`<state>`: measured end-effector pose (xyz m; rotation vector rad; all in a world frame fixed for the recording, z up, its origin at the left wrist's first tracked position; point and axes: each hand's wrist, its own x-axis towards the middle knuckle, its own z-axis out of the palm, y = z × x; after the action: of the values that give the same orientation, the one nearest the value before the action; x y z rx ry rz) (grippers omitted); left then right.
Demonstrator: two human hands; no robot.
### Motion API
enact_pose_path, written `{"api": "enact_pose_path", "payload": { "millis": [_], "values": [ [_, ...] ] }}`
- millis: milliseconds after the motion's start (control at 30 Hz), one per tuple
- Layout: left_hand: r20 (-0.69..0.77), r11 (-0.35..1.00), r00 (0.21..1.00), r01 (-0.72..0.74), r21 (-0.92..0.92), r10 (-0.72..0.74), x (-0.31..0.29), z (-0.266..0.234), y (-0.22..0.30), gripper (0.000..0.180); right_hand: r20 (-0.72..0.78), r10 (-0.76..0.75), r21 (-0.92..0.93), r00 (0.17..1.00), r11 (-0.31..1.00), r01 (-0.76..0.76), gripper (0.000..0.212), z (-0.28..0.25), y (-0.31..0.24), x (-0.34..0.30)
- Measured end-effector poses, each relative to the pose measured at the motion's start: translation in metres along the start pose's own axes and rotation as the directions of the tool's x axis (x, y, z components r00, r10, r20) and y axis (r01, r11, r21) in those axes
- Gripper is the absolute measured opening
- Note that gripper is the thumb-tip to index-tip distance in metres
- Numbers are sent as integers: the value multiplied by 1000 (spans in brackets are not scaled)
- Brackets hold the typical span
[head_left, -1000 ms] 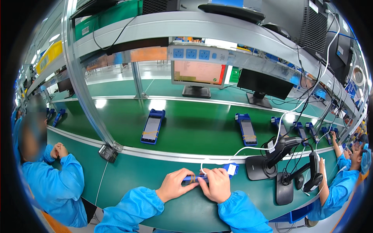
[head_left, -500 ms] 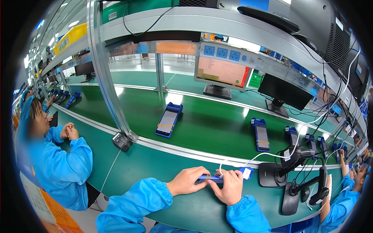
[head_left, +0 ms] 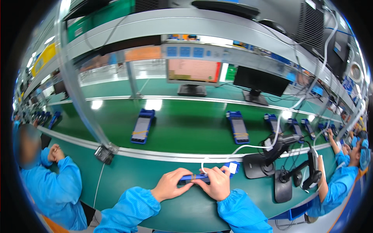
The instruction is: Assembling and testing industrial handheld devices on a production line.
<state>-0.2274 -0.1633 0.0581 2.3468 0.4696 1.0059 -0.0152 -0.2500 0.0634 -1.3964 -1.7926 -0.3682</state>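
Observation:
A blue handheld terminal (head_left: 201,176) lies on edge between my hands, just above or on the green workbench. A yellow rubber band (head_left: 193,177) is wrapped round it. My left hand (head_left: 171,185) grips its left end with thumb and fingers. Closed on its right part is my right hand (head_left: 216,183), near where a white cable (head_left: 248,146) loops down to the terminal; the plug itself is hidden by the fingers. A white label (head_left: 233,167) shows on the blue end beyond my right hand. Both thumbs nearly meet at the terminal's near side.
Two black scanner stands (head_left: 259,166) stand to the right. Beyond a metal rail, several blue terminals lie on the green conveyor (head_left: 186,128). A small black block (head_left: 103,154) sits by the upright post. Co-workers in blue sit at left (head_left: 58,194) and right (head_left: 338,180). Monitors stand behind.
My view has swung to the right, so the scene sits further left in the picture. Both hands keep their grip on the terminal, with little visible shift of the fingers.

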Motion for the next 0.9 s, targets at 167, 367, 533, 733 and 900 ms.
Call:
{"api": "enact_pose_path", "payload": {
  "millis": [167, 367, 533, 733, 900],
  "values": [
    [-105, 997, 992, 66, -44, -71, 0, -1, -1, 43, -69, 11, -87, 998, 996, -17, 50, -15, 22, 11],
    [-90, 998, 994, 57, -23, -59, 0, 3, -5, 45, -72, 79, -176, 994, 980, -91, 49, -32, 56, 10],
    [-88, 998, 995, 48, -34, -51, 0, 3, -5, 42, -61, 124, -197, 990, 971, -133, 50, -35, 73, 9],
    [-105, 999, 993, 50, -19, -52, -2, 1, -3, 34, -39, 164, -198, 986, 966, -169, 51, -35, 74, 9],
    [-99, 1000, 995, 11, 4, -11, -1, 2, -1, 35, -34, 75, -186, 997, 979, -80, 52, -31, 61, 8]
  ]
}}
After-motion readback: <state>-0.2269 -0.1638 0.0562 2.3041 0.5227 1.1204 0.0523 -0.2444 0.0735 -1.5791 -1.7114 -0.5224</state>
